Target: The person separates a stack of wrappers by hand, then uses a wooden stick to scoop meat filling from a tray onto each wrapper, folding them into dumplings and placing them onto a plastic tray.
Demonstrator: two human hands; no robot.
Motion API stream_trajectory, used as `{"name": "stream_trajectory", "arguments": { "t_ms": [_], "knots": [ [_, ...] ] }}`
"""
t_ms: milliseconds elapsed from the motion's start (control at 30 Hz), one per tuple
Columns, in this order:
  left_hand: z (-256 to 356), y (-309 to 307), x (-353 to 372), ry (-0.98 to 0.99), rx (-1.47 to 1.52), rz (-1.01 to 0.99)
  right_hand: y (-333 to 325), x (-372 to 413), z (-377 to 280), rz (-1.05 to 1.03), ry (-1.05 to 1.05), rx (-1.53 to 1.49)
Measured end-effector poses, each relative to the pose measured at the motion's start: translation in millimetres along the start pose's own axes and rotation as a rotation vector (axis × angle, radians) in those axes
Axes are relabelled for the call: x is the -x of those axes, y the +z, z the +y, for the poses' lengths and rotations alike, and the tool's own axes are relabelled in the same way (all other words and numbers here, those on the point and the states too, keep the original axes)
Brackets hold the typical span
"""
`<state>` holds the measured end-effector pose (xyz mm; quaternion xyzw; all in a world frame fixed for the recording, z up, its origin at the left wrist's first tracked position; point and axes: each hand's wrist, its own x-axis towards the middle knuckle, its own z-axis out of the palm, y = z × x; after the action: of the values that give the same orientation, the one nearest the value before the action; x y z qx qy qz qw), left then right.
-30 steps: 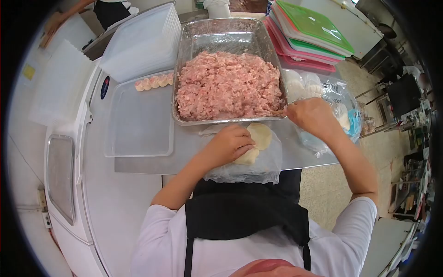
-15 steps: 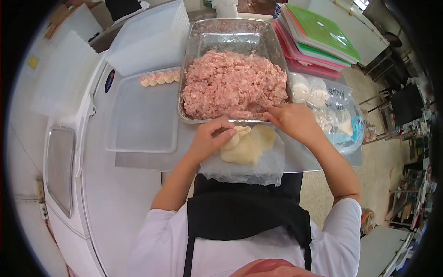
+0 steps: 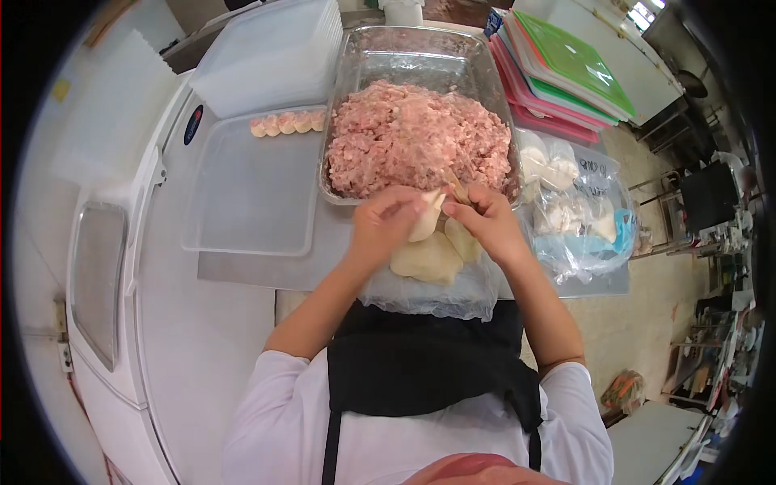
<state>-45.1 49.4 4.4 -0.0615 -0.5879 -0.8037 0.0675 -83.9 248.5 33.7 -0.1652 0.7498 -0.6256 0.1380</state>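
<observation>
My left hand [image 3: 381,225] pinches a round dough wrapper [image 3: 425,221], raised and partly folded. Close beside it, my right hand [image 3: 495,225] grips a thin, flat wooden stick [image 3: 457,187], its tip near the top of the wrapper. Beneath both hands lies a pile of pale dough wrappers [image 3: 424,260] on a sheet of clear plastic [image 3: 420,301]. Just beyond stands a deep metal pan [image 3: 333,192] heaped with pink minced meat [image 3: 416,133]. Any filling inside the held wrapper is hard to make out.
A translucent plastic tray [image 3: 250,194] at left carries a row of filled dumplings [image 3: 287,123]. Behind it rises a stack of clear containers [image 3: 267,61]. At right are coloured lids [image 3: 570,61] and a plastic bag [image 3: 582,250] with pale round bundles.
My right hand has drawn back from the meat pan's edge toward my left, and the stick now shows. My left hand has raised the wrapper off the pile.
</observation>
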Motion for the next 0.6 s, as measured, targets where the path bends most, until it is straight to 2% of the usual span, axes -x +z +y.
{"name": "stream_trajectory", "arguments": {
  "t_ms": [67, 167, 267, 367, 467, 600],
  "knots": [
    [0, -18, -2, -0.204, 0.258, 0.133, -4, 5, 9, -0.010, 0.003, 0.021],
    [11, -30, -5, -0.068, 0.004, 0.129, -4, 13, 7, 0.018, 0.070, 0.026],
    [21, -11, 0, -0.070, -0.146, -0.025, 4, 15, -4, 0.040, 0.058, -0.037],
    [19, -3, -9, -0.232, 0.506, -0.012, -2, 13, -2, 0.082, -0.028, -0.030],
    [23, 6, -22, -0.163, 0.253, -0.001, -13, 11, -10, 0.139, -0.018, -0.027],
    [30, 18, -45, -0.210, 0.536, 0.076, -30, 6, -16, 0.180, 0.024, 0.011]
  ]
}}
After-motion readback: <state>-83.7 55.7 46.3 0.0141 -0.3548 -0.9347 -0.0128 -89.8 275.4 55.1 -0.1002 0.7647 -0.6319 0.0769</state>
